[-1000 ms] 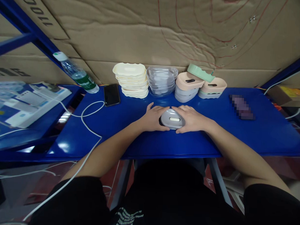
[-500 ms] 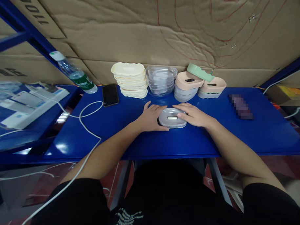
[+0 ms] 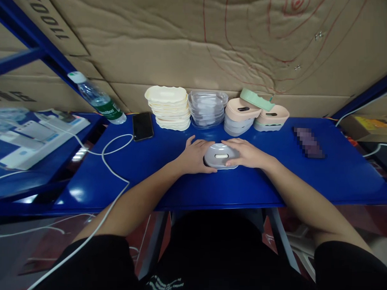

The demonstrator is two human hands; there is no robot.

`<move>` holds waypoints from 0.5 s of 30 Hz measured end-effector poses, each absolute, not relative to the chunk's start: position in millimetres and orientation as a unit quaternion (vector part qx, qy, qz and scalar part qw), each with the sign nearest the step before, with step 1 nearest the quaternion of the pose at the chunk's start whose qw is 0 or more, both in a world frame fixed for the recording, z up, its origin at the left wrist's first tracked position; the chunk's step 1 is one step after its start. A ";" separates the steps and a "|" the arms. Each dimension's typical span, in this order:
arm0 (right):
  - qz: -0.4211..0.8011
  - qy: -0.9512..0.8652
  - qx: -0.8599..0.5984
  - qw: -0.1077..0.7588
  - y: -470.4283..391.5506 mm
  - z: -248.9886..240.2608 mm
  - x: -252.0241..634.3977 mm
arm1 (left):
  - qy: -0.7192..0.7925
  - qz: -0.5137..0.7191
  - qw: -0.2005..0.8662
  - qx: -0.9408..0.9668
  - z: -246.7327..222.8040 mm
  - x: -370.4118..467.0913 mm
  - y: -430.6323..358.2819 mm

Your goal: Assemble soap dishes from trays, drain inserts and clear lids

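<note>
A grey oval lid-like piece with a pale slot (image 3: 216,160) lies low on the blue table between both hands, a clear rim showing under its front edge. My left hand (image 3: 197,156) wraps round its left end, thumb at the front. Over its right end, my right hand (image 3: 247,154) grips with fingers behind and thumb in front. Behind stand a stack of cream wavy-edged trays (image 3: 167,106), a stack of clear containers (image 3: 208,109), and piles of peach (image 3: 241,110) and grey pieces. A green piece (image 3: 257,99) rests tilted on top of the peach ones.
On the blue table (image 3: 185,195), a black phone (image 3: 143,126) and a water bottle (image 3: 102,103) stand at the left, near a looping white cable (image 3: 112,169). A pixelated object (image 3: 308,142) lies right. Cardboard (image 3: 159,42) rises behind.
My right thumb has moved toward the front edge of the grey piece, and the right hand reaches further round it. The view has tilted slightly, so everything appears a little lower.
</note>
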State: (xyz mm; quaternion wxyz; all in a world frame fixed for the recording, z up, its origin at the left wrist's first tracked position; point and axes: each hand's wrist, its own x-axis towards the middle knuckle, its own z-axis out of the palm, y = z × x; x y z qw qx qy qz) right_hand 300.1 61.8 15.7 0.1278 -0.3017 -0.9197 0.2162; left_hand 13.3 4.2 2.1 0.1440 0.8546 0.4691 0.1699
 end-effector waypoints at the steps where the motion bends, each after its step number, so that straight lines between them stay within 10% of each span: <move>1: 0.221 -0.918 -0.300 0.137 60.8 15.0 300.3 | 0.470 0.170 0.142 0.854 2.2 13.6 3.5; 15: -0.038 -0.905 -0.290 0.308 96.8 91.8 253.4 | 0.522 0.170 0.156 0.821 1.1 10.4 11.1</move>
